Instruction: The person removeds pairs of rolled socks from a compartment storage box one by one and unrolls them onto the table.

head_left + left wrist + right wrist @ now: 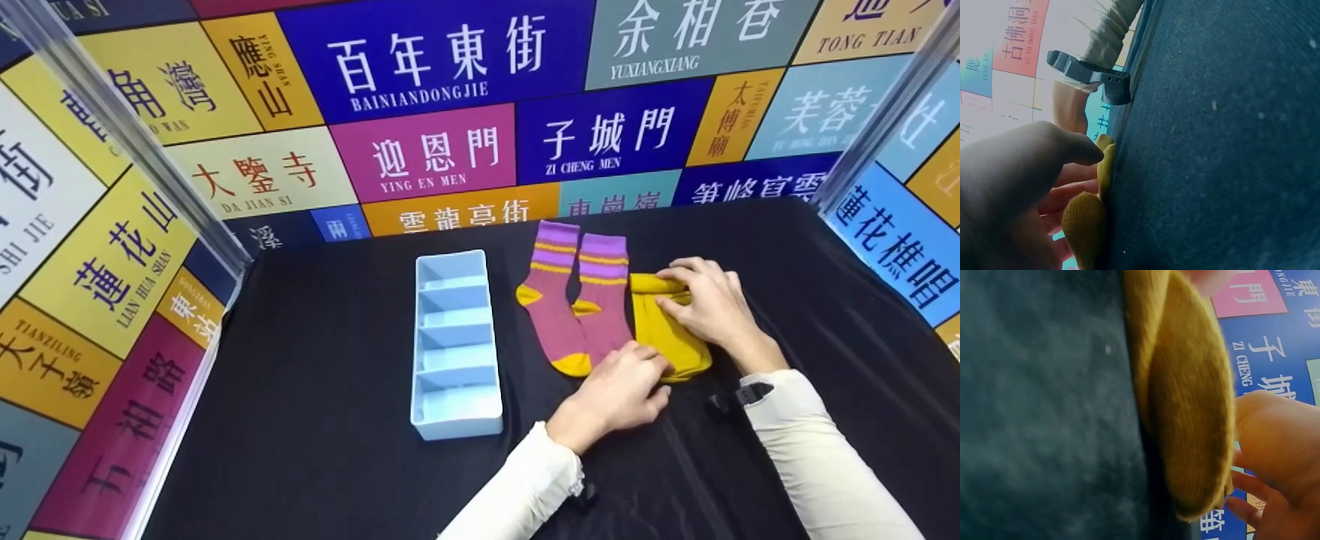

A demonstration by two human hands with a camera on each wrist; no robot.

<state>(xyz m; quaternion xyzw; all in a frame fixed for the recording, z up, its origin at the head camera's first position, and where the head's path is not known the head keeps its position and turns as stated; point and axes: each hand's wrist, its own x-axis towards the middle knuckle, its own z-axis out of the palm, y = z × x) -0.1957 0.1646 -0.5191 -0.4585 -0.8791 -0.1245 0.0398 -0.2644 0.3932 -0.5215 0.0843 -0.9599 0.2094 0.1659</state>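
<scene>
While the right hand (712,304) pinches the rolled top of the mustard-yellow knitted sock (671,341) on the black cloth (337,420), the left hand (622,390) presses its toe flat; loosening either could let the roll spring open toward the purple striped socks (574,300) beside it

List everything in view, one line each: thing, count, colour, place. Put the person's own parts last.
yellow socks: apparently a stacked pair, mustard yellow, right of the purple socks, far end folded over.
purple socks: two, purple with yellow stripes, heels and toes, flat side by side, centre of the cloth.
divider tray: one, light blue, five compartments, left of the socks.
black cloth: one, covers the table.
sign panels: many, multicoloured, around the table.
left hand: one, rests on the near end of the yellow socks.
right hand: one, holds the folded far end.
</scene>
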